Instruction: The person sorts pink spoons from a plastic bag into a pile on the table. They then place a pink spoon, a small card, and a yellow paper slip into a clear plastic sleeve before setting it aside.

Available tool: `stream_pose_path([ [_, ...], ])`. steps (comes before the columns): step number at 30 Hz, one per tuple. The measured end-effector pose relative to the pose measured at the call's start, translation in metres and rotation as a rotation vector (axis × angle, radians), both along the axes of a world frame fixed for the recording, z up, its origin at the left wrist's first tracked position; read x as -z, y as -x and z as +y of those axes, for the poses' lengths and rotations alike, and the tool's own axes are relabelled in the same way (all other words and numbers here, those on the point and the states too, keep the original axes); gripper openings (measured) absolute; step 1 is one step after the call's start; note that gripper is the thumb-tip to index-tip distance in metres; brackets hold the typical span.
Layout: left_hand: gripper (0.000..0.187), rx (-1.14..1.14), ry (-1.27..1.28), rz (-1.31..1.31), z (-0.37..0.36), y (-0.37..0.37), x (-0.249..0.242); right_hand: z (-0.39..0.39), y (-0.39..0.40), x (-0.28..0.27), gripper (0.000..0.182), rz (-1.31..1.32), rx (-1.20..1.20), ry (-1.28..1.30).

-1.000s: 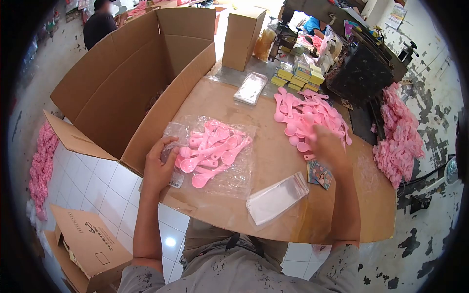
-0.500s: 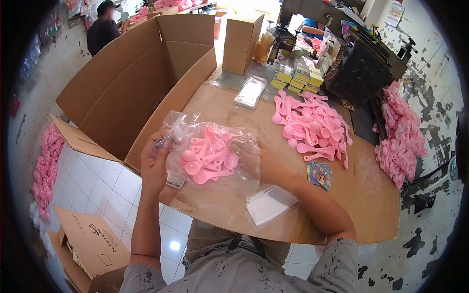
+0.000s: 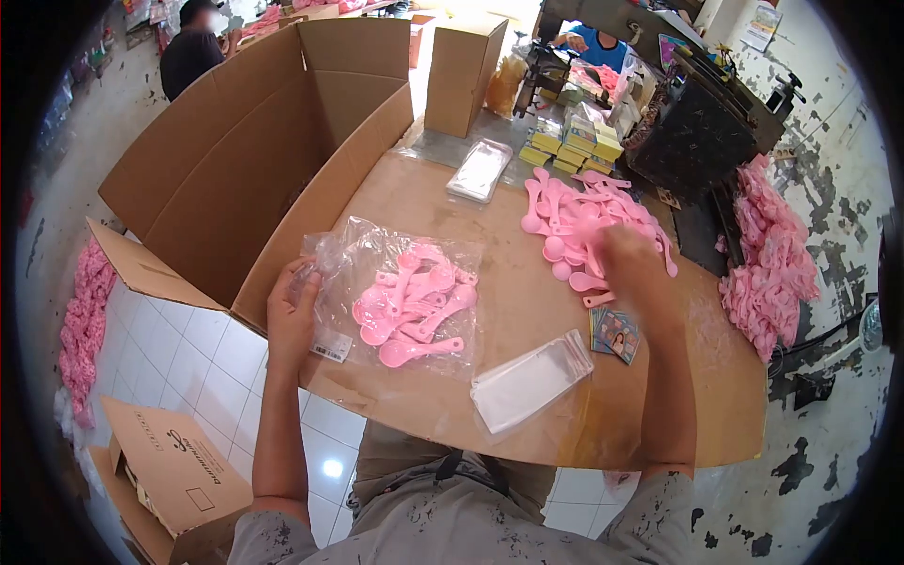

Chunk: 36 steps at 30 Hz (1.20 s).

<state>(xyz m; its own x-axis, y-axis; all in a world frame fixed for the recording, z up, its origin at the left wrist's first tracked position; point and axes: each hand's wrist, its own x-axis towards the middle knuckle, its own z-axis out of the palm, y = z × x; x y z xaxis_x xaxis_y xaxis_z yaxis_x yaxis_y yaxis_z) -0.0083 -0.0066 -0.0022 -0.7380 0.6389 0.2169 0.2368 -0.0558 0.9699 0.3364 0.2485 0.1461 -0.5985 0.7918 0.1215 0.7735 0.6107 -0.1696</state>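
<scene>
- Head view: from where I stand, the left hand [image 3: 294, 306] pinches the left edge of the bag [image 3: 341, 268], thumb and fingers closed on the film.
- Bag position: flat on the cardboard [image 3: 414, 193], left of the plastic sleeves [image 3: 532, 381]. Pink scoops [image 3: 419, 294] lie bunched inside. I cannot tell which edge is the mouth.
- Right hand [image 3: 629, 262]: over the near side of the scoop pile [image 3: 567, 213], blurred. I cannot tell whether its fingers stand wide or hold a scoop.
- Pile position: on the cardboard, beyond the cards [image 3: 614, 334], well apart from the bag.
- Picking: grip scoops by their handles, a few at once; the crossed handles look likely to snag and drag neighbours.
- Steadying: hold the film firmly without tugging; it would probably crease or slide under a hard pull.
- Clearance: carry the right wrist above the cards and plastic sleeves; both could shift if brushed.
</scene>
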Motion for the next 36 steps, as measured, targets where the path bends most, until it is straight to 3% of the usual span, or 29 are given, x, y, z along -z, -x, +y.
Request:
stream_pose_path([
  [1, 0.026, 0.004, 0.003, 0.008, 0.001, 0.000, 0.000, 0.014, -0.009, 0.012, 0.024, 0.031, -0.050, -0.378],
  [3, 0.026, 0.010, -0.001, 0.017, 0.004, 0.000, -0.001, 0.028, -0.015, 0.036, 0.027, 0.124, -0.159, -0.743],
  [5, 0.026, 0.010, -0.004, 0.015, 0.002, -0.001, -0.001, 0.011, 0.005, 0.053, 0.026, 0.279, -0.406, -0.180],
  [7, 0.025, 0.005, 0.011, 0.024, 0.001, -0.002, 0.000, -0.004, 0.029, 0.093, 0.025, 0.201, -0.702, 0.004],
  [9, 0.025, 0.007, 0.007, 0.027, 0.001, -0.001, 0.002, -0.044, 0.061, 0.088, 0.017, 0.245, -0.756, -0.238],
  [15, 0.025, 0.021, -0.010, 0.031, 0.000, 0.000, 0.003, -0.030, 0.103, 0.115, 0.016, 0.335, -0.799, -0.215],
  [18, 0.025, 0.025, -0.011, 0.054, 0.000, 0.002, 0.006, -0.028, 0.100, 0.103, 0.016, 0.389, -0.845, -0.139],
  [21, 0.025, 0.026, -0.009, 0.055, 0.001, 0.001, 0.006, -0.033, 0.082, 0.080, 0.016, 0.385, -0.743, 0.036],
  [24, 0.025, 0.032, -0.014, 0.039, 0.000, 0.000, 0.005, -0.023, 0.052, 0.052, 0.009, 0.279, -0.758, 0.090],
  [26, 0.024, 0.029, 0.001, 0.021, 0.000, -0.003, -0.001, -0.002, 0.021, 0.037, 0.010, 0.180, -0.699, -0.041],
  [28, 0.024, 0.018, 0.027, 0.051, 0.000, -0.003, -0.002, 0.009, -0.006, 0.017, 0.013, 0.220, -0.397, -0.054],
  [31, 0.024, 0.013, 0.039, 0.066, 0.000, -0.007, -0.005, 0.022, -0.029, 0.010, 0.018, 0.156, -0.041, -0.402],
  [33, 0.024, 0.012, 0.037, 0.071, 0.001, -0.008, -0.006, 0.020, -0.025, 0.026, 0.023, 0.178, -0.166, -0.503],
  [35, 0.025, 0.011, 0.035, 0.082, 0.002, -0.008, -0.005, 0.011, -0.010, 0.049, 0.031, 0.209, -0.354, -0.360],
  [36, 0.025, 0.012, 0.036, 0.083, 0.001, -0.008, -0.005, 0.001, 0.004, 0.060, 0.035, 0.227, -0.474, -0.162],
])
